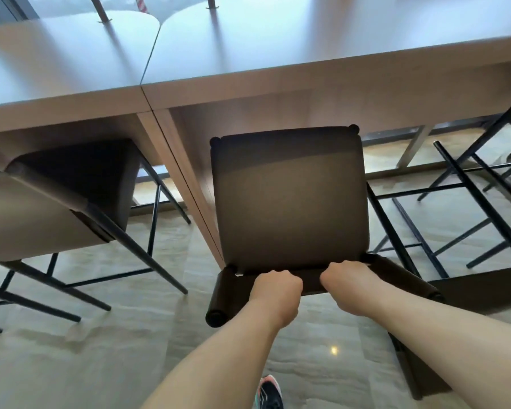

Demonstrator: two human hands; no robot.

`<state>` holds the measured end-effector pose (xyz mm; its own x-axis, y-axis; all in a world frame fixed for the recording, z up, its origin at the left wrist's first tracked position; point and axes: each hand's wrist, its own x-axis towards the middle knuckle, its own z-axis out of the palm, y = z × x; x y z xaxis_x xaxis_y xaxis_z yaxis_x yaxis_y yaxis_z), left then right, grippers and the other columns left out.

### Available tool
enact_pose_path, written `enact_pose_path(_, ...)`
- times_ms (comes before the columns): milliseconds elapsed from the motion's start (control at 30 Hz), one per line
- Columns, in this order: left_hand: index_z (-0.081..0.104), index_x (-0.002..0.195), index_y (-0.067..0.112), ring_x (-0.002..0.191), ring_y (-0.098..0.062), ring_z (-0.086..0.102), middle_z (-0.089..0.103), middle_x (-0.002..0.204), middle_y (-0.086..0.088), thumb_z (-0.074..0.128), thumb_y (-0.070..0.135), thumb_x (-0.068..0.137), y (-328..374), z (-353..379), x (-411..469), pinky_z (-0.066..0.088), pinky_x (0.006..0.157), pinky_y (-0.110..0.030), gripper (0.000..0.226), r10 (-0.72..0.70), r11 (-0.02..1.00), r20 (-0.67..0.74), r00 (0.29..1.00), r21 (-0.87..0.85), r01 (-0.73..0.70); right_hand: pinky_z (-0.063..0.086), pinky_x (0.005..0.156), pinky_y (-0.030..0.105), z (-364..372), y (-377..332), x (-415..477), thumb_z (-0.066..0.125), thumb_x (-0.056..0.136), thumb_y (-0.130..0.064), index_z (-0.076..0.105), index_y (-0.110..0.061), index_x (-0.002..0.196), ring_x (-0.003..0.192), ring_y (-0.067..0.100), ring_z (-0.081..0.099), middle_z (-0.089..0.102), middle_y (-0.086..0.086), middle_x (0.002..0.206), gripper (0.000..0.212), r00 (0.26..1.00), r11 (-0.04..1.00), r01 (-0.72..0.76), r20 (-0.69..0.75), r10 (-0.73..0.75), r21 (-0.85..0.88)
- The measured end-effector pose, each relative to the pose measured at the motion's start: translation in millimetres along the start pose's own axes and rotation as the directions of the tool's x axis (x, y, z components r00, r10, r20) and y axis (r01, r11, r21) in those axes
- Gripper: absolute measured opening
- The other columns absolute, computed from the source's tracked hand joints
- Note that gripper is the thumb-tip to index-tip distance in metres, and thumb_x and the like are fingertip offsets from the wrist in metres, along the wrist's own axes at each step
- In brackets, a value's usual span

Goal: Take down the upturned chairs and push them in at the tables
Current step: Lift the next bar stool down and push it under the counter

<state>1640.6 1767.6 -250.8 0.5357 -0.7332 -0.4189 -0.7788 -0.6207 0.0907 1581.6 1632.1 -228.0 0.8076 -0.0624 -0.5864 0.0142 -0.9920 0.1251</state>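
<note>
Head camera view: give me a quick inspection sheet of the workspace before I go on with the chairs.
Surface: two tables butted edge to edge, tops bare apart from metal legs at the far edge, possibly upturned chairs.
Job's things: brown chair upright on the floor, seat front just under the table edge; second chair at the left table, pushed partly in; dark chair frames on the right, pose unclear.
Clutter: nothing seen.
Hands: left hand and right hand both closed on the brown chair's backrest.
Cables: nothing seen.
Surroundings: glossy tiled floor, window glass beyond the tables, one shoe at the bottom edge.
</note>
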Motion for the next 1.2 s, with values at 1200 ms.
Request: enact_pose_path(1200,0.06,0.08,0.02,0.057,-0.016,0.05,0.054,0.066,0.003,0.056,0.018,0.081,-19.6,-80.8,26.1,0.036,0.05,-0.027,0.005,-0.185,0.98,-0.203,0.962,-0.112,0.165,0.039,0.056,0.027,-65.2,51.6,20.5,0.053,0.075,-0.014,0.056,-0.021,0.066,0.061,0.02,0.054,0.058,-0.001,0.069,0.012,0.949,0.939,-0.157,-0.217,0.23,0.306)
